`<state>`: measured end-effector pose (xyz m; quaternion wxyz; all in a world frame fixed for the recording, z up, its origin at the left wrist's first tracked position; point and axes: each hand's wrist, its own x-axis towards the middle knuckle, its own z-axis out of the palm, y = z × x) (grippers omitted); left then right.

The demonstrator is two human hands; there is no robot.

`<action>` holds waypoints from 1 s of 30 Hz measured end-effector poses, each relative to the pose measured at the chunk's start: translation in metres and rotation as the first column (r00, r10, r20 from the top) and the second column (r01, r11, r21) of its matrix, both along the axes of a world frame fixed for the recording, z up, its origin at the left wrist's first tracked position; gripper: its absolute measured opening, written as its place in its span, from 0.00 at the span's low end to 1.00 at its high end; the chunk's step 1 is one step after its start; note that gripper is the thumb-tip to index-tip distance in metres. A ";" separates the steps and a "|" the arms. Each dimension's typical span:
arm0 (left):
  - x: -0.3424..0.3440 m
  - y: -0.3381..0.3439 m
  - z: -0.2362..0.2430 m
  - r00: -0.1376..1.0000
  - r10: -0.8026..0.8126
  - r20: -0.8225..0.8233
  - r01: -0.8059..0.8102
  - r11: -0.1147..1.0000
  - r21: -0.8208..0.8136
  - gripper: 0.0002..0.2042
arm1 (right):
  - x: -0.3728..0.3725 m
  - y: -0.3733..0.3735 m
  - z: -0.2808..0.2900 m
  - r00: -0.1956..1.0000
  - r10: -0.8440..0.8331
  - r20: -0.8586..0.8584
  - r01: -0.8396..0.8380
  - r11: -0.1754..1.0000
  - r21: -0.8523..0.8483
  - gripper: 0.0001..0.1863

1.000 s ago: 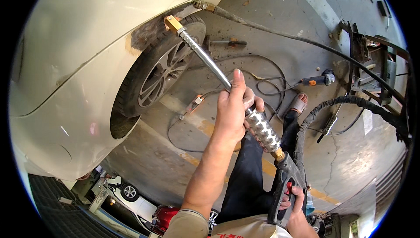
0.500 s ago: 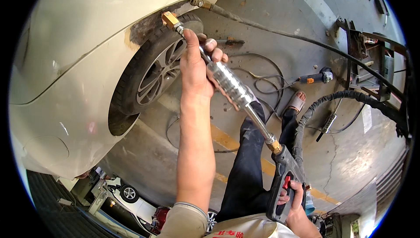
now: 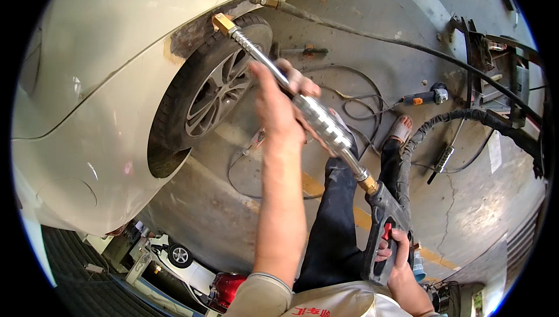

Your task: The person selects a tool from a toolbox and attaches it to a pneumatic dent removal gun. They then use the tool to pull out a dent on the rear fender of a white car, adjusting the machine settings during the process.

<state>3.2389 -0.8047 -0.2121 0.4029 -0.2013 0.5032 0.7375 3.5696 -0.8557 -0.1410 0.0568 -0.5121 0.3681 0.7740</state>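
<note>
The slide-hammer tool ran slantwise across the near side of the wheel, its upper end over the tyre and its handle well below and to the right of the wheel. Its brass head lay just above the wheel's upper edge, beside the dark, bare patch on the pale fender; whether it touched the panel could not be told. Below and right of the wheel, the left hand was partly closed, its fingers curled round the upper end of the shiny ribbed weight and its thumb stretched out along the shaft; it was somewhat blurred. Farther below and right of the wheel, the right hand was closed around the black pistol grip, its fingers by the red trigger. A wrapped black cable curved up from the grip, right of the wheel. A hose with a brass fitting began above and right of the wheel and stretched rightward past a dark metal frame. Right of the wheel on the floor lay loops of cable and an angle grinder. Well below the wheel stood a white car.
</note>
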 end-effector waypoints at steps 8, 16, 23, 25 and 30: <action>0.027 -0.027 -0.028 0.987 -0.158 0.033 0.132 0.909 0.394 0.24 | -0.003 0.009 -0.005 0.999 -0.001 -0.033 0.002 0.999 0.034 0.12; 0.024 -0.010 -0.013 1.000 0.000 0.024 -0.003 0.993 0.116 0.17 | 0.000 0.010 -0.007 1.000 0.001 -0.021 -0.001 1.000 -0.014 0.12; 0.006 -0.017 0.001 0.963 -0.225 0.149 0.224 0.974 0.024 0.15 | -0.003 0.003 -0.007 0.998 -0.029 -0.051 0.028 0.999 -0.030 0.11; 0.008 -0.013 0.005 0.958 -0.204 0.199 0.192 0.978 0.080 0.17 | 0.002 0.000 -0.008 0.999 -0.025 -0.027 0.024 0.999 -0.032 0.11; 0.018 -0.013 0.000 0.955 -0.213 0.208 0.191 0.974 0.121 0.21 | 0.015 -0.002 -0.009 1.000 -0.003 -0.003 0.003 1.000 -0.005 0.12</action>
